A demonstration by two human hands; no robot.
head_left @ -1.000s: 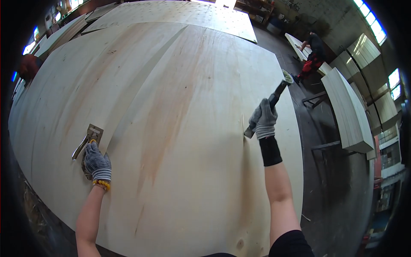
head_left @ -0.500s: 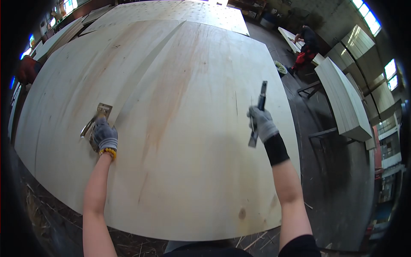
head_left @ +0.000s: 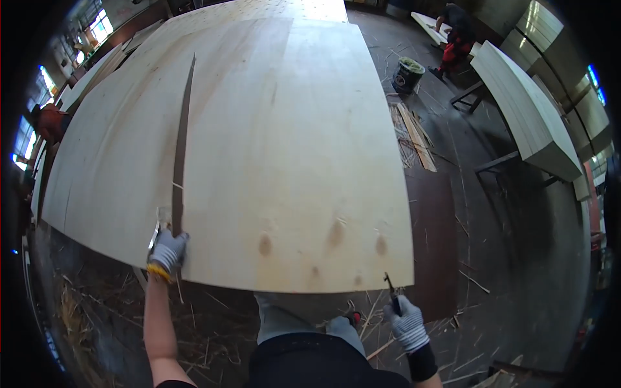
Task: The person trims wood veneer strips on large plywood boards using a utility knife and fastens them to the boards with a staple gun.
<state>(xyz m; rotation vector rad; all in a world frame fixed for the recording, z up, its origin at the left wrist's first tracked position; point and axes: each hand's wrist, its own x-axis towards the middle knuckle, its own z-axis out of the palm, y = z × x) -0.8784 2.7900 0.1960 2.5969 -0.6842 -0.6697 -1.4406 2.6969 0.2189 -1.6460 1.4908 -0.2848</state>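
My left hand (head_left: 169, 251), in a grey glove with a yellow bracelet at the wrist, is closed on a metal stapler-like tool (head_left: 157, 231). It is at the near end of a long dark gap (head_left: 182, 149) between two pale veneer sheets. The right-hand sheet (head_left: 297, 161) has several brown knots near its front edge. My right hand (head_left: 406, 322), gloved with a black cuff, grips a dark-handled tool (head_left: 392, 291) just off that sheet's near right corner.
A dark brown board (head_left: 432, 239) shows beside the sheet. Behind it are wood strips (head_left: 414, 137) and a bucket (head_left: 408, 75). At right, stacked boards (head_left: 530, 110) rest on metal stands. One person (head_left: 457, 35) bends over boards; another (head_left: 50, 123) is at far left.
The right-hand sheet has shifted, and a dark gap now shows between the sheets. Both hands have moved toward the front edge, the right one off the sheet. The view has shifted too.
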